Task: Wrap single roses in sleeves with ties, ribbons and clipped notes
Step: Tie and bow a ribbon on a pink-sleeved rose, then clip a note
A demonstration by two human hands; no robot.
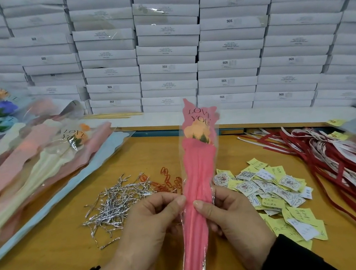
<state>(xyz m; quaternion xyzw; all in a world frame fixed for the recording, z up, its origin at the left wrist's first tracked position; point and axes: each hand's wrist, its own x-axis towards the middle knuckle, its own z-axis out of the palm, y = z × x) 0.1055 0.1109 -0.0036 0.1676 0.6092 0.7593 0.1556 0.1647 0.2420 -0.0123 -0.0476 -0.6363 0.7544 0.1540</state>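
A pink sleeve holding a single peach rose stands upright between a worker's two hands above the wooden surface, its printed "LOVE YOU" top rising toward the wall of stacked white boxes. The left hand pinches the sleeve's left edge between thumb and curled fingers; the right hand clamps the other side, thumb pressed on the front of the gathered stem section. The two thumbs sit nearly level, with only the narrow pink folds between them.

The step appears to be gathering the sleeve tight around the stem, ready for a tie. To do it well, the folds likely need drawing in evenly from both sides, with the pinch kept below the bloom so the petals are not crushed, and one hand holding the gather firm while the other reaches away.

The silver twist ties lie just left of the left hand, red paper clips beyond them. Notes are heaped just beside the right hand, red ribbons farther right.
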